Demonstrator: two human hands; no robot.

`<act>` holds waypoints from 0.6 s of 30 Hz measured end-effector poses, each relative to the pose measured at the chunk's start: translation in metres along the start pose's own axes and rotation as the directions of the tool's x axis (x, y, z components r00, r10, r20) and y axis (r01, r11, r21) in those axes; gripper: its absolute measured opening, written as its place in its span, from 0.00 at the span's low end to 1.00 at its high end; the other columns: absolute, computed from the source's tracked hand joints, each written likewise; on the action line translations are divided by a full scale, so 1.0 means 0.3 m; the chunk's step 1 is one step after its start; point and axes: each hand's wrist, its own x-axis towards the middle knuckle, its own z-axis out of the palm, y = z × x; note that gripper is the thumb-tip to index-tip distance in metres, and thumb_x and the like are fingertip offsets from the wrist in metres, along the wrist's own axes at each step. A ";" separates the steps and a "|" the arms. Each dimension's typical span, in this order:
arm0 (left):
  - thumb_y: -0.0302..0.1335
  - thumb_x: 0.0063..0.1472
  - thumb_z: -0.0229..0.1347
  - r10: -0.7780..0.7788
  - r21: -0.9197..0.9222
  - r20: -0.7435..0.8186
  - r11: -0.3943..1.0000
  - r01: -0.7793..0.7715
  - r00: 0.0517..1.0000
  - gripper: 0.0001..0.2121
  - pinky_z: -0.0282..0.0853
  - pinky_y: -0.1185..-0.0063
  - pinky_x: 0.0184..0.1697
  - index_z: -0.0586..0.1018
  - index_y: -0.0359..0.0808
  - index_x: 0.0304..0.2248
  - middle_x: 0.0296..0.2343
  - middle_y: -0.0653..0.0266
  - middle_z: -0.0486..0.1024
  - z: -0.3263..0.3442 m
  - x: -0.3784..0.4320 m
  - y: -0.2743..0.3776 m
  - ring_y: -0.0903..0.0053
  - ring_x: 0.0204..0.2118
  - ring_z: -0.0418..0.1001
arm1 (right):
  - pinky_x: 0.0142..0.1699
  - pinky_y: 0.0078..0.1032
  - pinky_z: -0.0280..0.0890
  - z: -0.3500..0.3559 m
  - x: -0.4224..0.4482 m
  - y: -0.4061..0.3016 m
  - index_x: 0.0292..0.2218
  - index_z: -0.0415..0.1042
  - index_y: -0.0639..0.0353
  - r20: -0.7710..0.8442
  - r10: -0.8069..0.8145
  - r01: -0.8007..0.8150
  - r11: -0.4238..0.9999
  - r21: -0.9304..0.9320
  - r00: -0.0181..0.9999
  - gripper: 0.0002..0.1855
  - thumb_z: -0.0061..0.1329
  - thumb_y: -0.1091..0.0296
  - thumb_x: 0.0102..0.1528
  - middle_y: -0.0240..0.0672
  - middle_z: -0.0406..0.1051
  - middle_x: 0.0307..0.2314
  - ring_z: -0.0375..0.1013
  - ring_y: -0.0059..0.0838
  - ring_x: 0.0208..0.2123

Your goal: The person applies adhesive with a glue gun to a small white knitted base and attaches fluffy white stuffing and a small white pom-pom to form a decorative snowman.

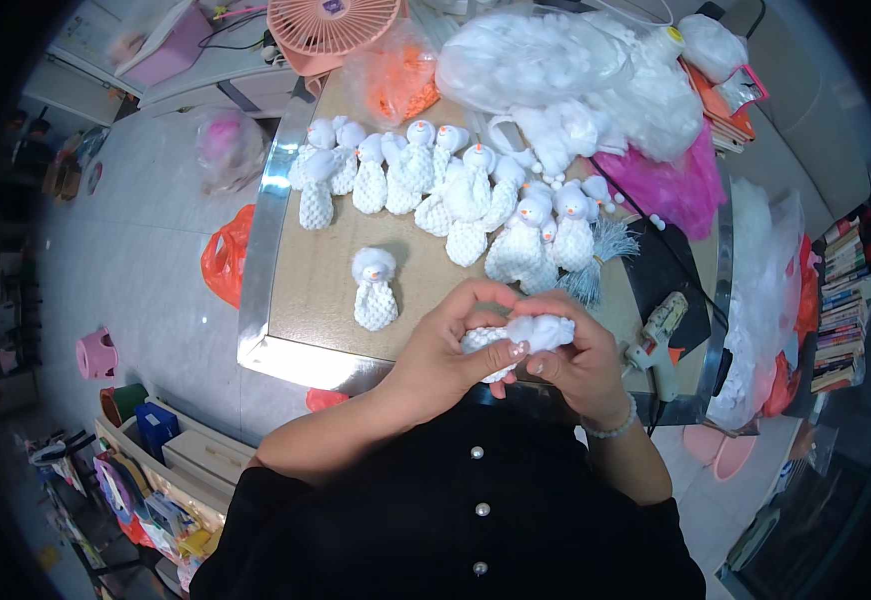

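Note:
Both hands hold one white crocheted snowman doll [544, 330] above the table's near edge. My left hand [473, 349] grips its knitted body, with the thumb across the front. My right hand [582, 349] has its fingers around the fluffy end; any face on the doll is hidden from view. A single finished-looking snowman doll [375, 292] with a fuzzy white top lies apart, left of my hands. Several more snowman dolls [469, 195] with orange noses lie in a cluster beyond. A hot glue gun [660, 360] rests on the table right of my right hand.
The table [323, 285] has a shiny metal edge. Silvery-blue tinsel strands [600, 255] lie by a black mat [675, 289]. Behind are a bag of white stuffing [540, 56], a bag of orange pieces [398, 82], a pink fan [334, 26] and a magenta bag [668, 180]. A black cable crosses the right side.

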 end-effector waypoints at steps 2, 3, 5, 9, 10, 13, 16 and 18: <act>0.22 0.59 0.50 0.025 0.023 -0.031 0.999 -0.025 0.999 0.11 0.68 0.86 0.25 0.67 0.33 0.41 0.32 0.62 0.72 0.004 0.000 -0.009 0.84 0.27 0.70 | 0.46 0.21 0.59 0.003 -0.011 0.012 0.45 0.65 0.65 -0.056 0.036 -0.033 0.998 0.051 0.998 0.22 0.54 0.71 0.49 0.36 0.66 0.37 0.65 0.25 0.41; 0.22 0.59 0.50 0.029 0.023 -0.049 0.999 -0.028 0.998 0.11 0.69 0.85 0.25 0.67 0.32 0.41 0.31 0.60 0.72 0.003 0.005 -0.023 0.83 0.26 0.70 | 0.46 0.20 0.60 0.003 -0.020 0.016 0.45 0.65 0.64 -0.086 0.056 -0.049 0.996 0.075 0.995 0.22 0.55 0.71 0.48 0.36 0.66 0.38 0.66 0.24 0.40; 0.22 0.59 0.50 0.022 0.037 -0.095 0.999 -0.019 0.995 0.09 0.69 0.85 0.24 0.69 0.31 0.40 0.31 0.61 0.73 0.014 0.011 -0.032 0.83 0.25 0.70 | 0.45 0.22 0.61 0.006 -0.039 0.018 0.45 0.65 0.65 -0.125 0.109 -0.109 0.994 0.009 0.986 0.22 0.54 0.71 0.48 0.37 0.66 0.38 0.67 0.27 0.40; 0.23 0.59 0.51 0.031 0.010 -0.157 0.999 -0.030 0.987 0.07 0.68 0.86 0.24 0.72 0.30 0.37 0.29 0.63 0.73 0.014 0.007 -0.063 0.85 0.24 0.70 | 0.44 0.26 0.64 -0.005 -0.067 -0.089 0.43 0.65 0.66 -0.220 -0.034 -0.100 0.816 -0.569 0.975 0.20 0.52 0.71 0.49 0.43 0.68 0.39 0.69 0.34 0.39; 0.23 0.59 0.51 0.050 0.005 -0.165 0.999 -0.050 0.985 0.08 0.68 0.86 0.24 0.72 0.30 0.37 0.29 0.63 0.73 0.012 0.004 -0.068 0.85 0.24 0.70 | 0.45 0.29 0.64 -0.034 -0.095 -0.110 0.43 0.65 0.66 -0.234 -0.038 -0.135 0.723 -0.677 0.972 0.20 0.51 0.72 0.48 0.46 0.67 0.39 0.69 0.41 0.40; 0.24 0.60 0.49 0.076 -0.011 -0.170 0.997 -0.079 0.982 0.09 0.70 0.83 0.26 0.71 0.29 0.39 0.30 0.61 0.73 0.010 0.012 -0.079 0.82 0.25 0.72 | 0.45 0.31 0.63 -0.178 -0.228 -0.111 0.44 0.64 0.68 -0.269 -0.114 -0.208 0.380 -0.901 0.956 0.21 0.46 0.77 0.46 0.46 0.66 0.39 0.67 0.42 0.40; 0.23 0.61 0.46 0.079 -0.031 -0.171 0.996 -0.086 0.982 0.09 0.72 0.79 0.29 0.69 0.29 0.40 0.31 0.58 0.73 0.030 0.034 -0.079 0.78 0.27 0.73 | 0.49 0.34 0.60 -0.255 -0.328 -0.095 0.43 0.64 0.71 -0.397 -0.075 -0.393 0.068 -0.917 0.915 0.23 0.43 0.81 0.42 0.48 0.64 0.41 0.64 0.45 0.44; 0.23 0.62 0.45 0.066 -0.055 -0.156 0.996 -0.076 0.986 0.10 0.72 0.78 0.32 0.68 0.29 0.42 0.32 0.57 0.73 0.046 0.044 -0.080 0.78 0.29 0.73 | 0.51 0.35 0.58 -0.264 -0.358 -0.047 0.43 0.63 0.72 -0.455 -0.085 -0.460 -0.046 -0.887 0.886 0.23 0.42 0.82 0.40 0.49 0.62 0.42 0.61 0.46 0.45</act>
